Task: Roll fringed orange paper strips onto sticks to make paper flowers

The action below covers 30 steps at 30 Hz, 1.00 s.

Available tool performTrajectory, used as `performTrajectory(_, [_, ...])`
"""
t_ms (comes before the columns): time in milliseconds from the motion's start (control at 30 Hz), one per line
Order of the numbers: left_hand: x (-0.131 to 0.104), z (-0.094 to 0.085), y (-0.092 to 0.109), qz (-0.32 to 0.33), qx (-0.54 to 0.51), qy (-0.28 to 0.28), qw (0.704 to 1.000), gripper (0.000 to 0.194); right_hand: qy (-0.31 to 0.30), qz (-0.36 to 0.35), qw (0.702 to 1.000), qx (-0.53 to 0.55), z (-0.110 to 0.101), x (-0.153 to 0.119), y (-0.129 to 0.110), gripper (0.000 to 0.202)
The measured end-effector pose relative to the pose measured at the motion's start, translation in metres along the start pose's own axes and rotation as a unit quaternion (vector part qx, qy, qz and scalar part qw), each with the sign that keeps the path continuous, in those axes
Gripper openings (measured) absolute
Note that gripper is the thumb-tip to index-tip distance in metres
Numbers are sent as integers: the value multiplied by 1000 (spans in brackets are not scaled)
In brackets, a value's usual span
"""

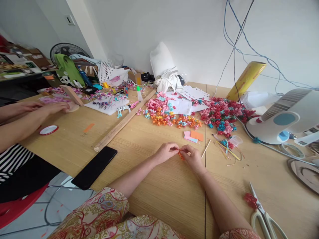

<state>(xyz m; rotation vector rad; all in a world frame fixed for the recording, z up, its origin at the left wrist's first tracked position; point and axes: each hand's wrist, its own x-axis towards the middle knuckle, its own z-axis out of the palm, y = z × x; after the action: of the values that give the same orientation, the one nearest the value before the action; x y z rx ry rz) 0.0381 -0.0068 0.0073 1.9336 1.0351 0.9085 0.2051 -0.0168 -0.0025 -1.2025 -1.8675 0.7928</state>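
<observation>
Orange piece (pixel 181 156) sat at the meeting fingertips of the left hand (pixel 166 153) and right hand (pixel 192 158), each pinching it between thumb and fingers. From it, coloured paper slips (pixel 196 135) lay at one o'clock, scissors (pixel 261 209) at four and a black phone (pixel 94 168) at nine.

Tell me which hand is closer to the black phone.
Left. The left hand is to the right of the black phone, with table between; the right hand is farther right, beyond the left, at the orange piece.
</observation>
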Motion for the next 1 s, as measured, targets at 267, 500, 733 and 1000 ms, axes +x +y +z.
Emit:
performTrajectory(267, [1,-1,-2,-6,17,1,1000,9,7,-16,999,-37,1,1,3,8])
performTrajectory(500, [1,0,-1,21,31,3,999,9,8,25,1000,3,2,1,-2,9])
performTrajectory(733, [2,0,4,17,25,-11,999,7,16,59,997,40,1,1,-9,8])
performTrajectory(1000, [2,2,-1,34,48,11,998,9,0,77,997,28,3,2,-6,11])
